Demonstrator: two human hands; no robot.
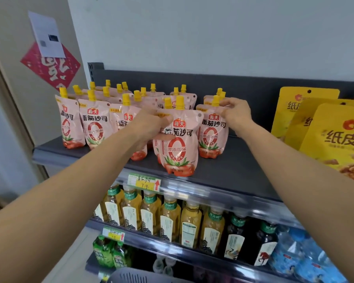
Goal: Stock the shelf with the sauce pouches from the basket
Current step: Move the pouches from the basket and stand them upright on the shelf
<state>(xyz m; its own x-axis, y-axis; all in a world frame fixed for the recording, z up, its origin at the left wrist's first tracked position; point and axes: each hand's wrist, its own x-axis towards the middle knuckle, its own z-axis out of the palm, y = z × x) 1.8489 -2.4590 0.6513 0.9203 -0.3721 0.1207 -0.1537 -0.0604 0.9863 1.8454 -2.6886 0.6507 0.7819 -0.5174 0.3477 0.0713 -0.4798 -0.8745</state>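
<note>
Fingers (165, 120) of left hand (149, 127) curled round upper left edge of front sauce pouch (179, 148). Pouch stands upright near shelf (233, 170) lip, long axis vertical, spout (179, 102) up, label facing out. Right hand (236, 113) pinches top of neighbouring pouch (213, 133), just behind-right. Left hand nearer; front pouch probably wants easing back into its row.

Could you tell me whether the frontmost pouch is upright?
The pouch stands upright: cap up, base on the shelf, the left hand gripping its side.

Pink sauce pouches (94, 123) with yellow spout caps, stood upright in rows on dark grey shelf (223, 172), front pouch (178, 152) set nearest shelf edge, grey basket (143, 275) rim seen below.
</note>
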